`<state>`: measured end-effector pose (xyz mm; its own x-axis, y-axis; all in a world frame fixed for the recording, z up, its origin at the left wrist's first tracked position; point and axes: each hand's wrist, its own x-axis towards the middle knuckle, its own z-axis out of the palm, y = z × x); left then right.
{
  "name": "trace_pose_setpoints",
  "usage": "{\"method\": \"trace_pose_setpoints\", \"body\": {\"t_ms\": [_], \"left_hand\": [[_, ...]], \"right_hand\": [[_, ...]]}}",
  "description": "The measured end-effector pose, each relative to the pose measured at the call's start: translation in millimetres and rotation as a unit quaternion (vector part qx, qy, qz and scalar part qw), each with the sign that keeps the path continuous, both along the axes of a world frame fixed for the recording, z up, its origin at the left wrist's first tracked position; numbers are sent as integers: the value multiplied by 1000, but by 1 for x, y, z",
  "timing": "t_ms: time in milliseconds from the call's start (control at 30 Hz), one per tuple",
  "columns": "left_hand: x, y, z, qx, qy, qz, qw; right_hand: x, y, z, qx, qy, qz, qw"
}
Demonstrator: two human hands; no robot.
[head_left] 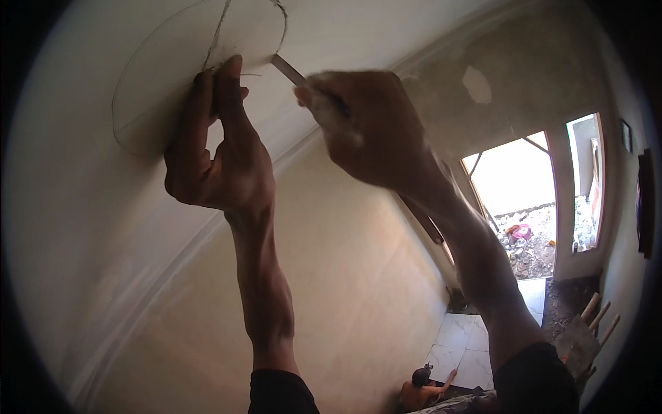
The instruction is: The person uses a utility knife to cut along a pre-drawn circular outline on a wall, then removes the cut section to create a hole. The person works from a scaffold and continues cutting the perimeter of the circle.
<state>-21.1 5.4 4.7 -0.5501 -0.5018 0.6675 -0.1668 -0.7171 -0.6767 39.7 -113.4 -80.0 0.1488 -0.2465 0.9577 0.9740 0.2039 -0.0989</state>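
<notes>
Overhead is a white ceiling panel (331, 41) with a large circle (118, 103) drawn on it. A dark, rough cut line (219, 31) runs inside the circle, and part of its right edge looks cut as well. My left hand (221, 152) is raised to the panel, its fingertips drawn together at the lower end of that line; whatever lies between them is hidden. My right hand (369, 127), a little blurred, is wrapped round a narrow flat-bladed cutting tool (287, 69). The blade's tip meets the panel at the circle's right edge, and its handle is mostly hidden.
Far below, a person (424, 393) crouches beside white floor tiles (458, 331), one arm stretched over them. A plastered wall (345, 276) stands ahead. Window openings (517, 172) at right show rubble (534, 252) outside. Wooden sticks (598, 321) lean at the lower right.
</notes>
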Motion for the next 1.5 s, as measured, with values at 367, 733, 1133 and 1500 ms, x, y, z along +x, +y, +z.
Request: {"method": "trace_pose_setpoints", "body": {"t_ms": [367, 733, 1133, 1500], "left_hand": [[-4, -15, -4, -1, 15, 31, 999], [0, -27, -5, -17, 19, 12, 1000], [-1, -28, -1, -23, 35, -23, 999], [3, -13, 0, -35, 39, -19, 998]], "right_hand": [[14, 1, 6, 57, -26, 12, 998], [8, -8, 1, 30, 0, 74, 997], [11, -15, -13, 2, 16, 120, 993], [12, 5, -21, 34, 4, 92, 995]]}}
